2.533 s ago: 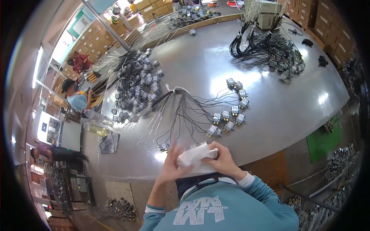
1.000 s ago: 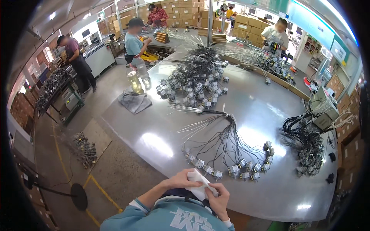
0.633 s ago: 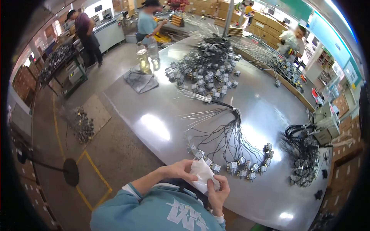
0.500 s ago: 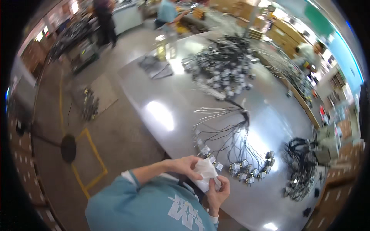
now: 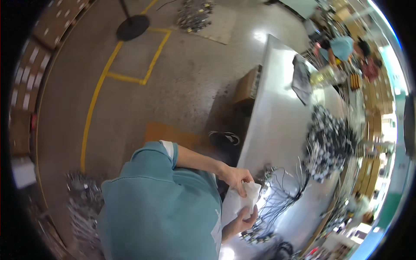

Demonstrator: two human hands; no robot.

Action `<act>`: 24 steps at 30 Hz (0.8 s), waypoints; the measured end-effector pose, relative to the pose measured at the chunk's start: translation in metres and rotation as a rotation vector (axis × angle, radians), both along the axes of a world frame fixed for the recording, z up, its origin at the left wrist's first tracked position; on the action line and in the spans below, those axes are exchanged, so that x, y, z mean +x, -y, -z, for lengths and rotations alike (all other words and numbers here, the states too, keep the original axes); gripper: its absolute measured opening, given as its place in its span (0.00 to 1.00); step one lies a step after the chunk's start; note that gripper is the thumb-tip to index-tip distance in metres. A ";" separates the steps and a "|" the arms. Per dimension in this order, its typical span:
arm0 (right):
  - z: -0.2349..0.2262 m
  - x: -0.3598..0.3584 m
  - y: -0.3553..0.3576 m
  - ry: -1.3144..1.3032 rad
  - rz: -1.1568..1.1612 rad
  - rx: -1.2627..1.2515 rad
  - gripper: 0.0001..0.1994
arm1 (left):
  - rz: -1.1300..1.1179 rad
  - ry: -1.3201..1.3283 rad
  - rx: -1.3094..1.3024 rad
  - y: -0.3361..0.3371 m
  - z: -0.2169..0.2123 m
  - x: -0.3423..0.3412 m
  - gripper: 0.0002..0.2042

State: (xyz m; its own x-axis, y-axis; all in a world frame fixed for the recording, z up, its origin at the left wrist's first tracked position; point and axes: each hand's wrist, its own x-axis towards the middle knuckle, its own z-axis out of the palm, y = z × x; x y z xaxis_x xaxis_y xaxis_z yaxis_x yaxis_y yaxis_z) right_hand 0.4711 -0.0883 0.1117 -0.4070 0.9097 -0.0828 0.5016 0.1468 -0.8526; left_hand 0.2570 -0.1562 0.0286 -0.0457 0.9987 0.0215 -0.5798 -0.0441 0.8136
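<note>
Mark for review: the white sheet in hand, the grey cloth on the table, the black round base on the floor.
White sheet [image 5: 252,192]: head view, its crumpled upper part.
Grey cloth [image 5: 301,80]: head view, middle of its folds.
Black round base [image 5: 133,28]: head view, its flat top.

Mixed light: bright along right rim, dimmer over floor [image 5: 190,95]; black fisheye vignette.
Glare patches on metal desk [image 5: 274,121], toward its far end and around the cables [image 5: 298,197]; shadow along its near edge. Yellow floor line [image 5: 92,108] bends. Lower-left cable pile [image 5: 84,212] smeared.
</note>
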 end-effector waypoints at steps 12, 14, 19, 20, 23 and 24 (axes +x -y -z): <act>0.033 -0.074 -0.066 0.128 -0.533 -0.046 0.27 | -1.146 0.664 -0.452 0.070 0.137 -0.106 0.17; 0.037 -0.084 -0.061 0.252 -0.500 -0.045 0.28 | -1.239 0.872 -0.417 0.059 0.186 -0.125 0.21; 0.061 -0.079 -0.065 0.397 -0.739 0.310 0.21 | -1.308 1.186 -0.599 0.060 0.325 -0.161 0.23; 0.062 -0.082 -0.067 0.403 -0.732 0.239 0.21 | -1.309 1.200 -0.615 0.060 0.348 -0.167 0.23; 0.065 -0.085 -0.067 0.401 -0.692 0.182 0.22 | -1.219 1.115 -0.789 0.047 0.349 -0.191 0.22; 0.067 -0.084 -0.066 0.385 -0.667 0.204 0.23 | -1.197 1.108 -0.791 0.034 0.348 -0.202 0.22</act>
